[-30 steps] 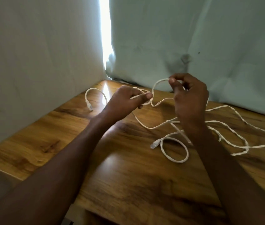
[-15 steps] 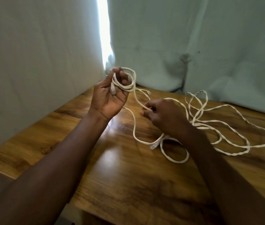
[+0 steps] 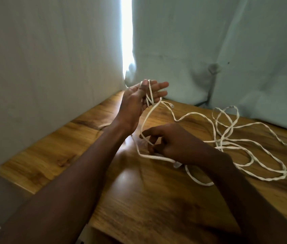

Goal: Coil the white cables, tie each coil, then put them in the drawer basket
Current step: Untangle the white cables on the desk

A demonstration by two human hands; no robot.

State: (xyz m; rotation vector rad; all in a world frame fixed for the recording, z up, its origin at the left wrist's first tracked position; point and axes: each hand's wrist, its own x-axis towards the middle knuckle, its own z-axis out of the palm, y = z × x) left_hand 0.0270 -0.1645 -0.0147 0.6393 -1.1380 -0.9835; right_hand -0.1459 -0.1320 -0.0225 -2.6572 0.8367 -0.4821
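up high, left hand (image 3: 135,101) grip pins cable (image 3: 200,114) loops; right hand (image 3: 172,144) pinches it.

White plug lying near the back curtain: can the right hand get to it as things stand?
Probably yes: the white plug lies uncovered on the wooden table, though the right hand is pinching cable.

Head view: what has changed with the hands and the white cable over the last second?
The left hand rose from the table toward the corner, taking cable loops with it; its thumb now pins them against straightened fingers. The right hand let go of the raised loop, dropped toward the wooden table and now pinches the white cable lower down. The loose tangle at right stayed roughly where it was.
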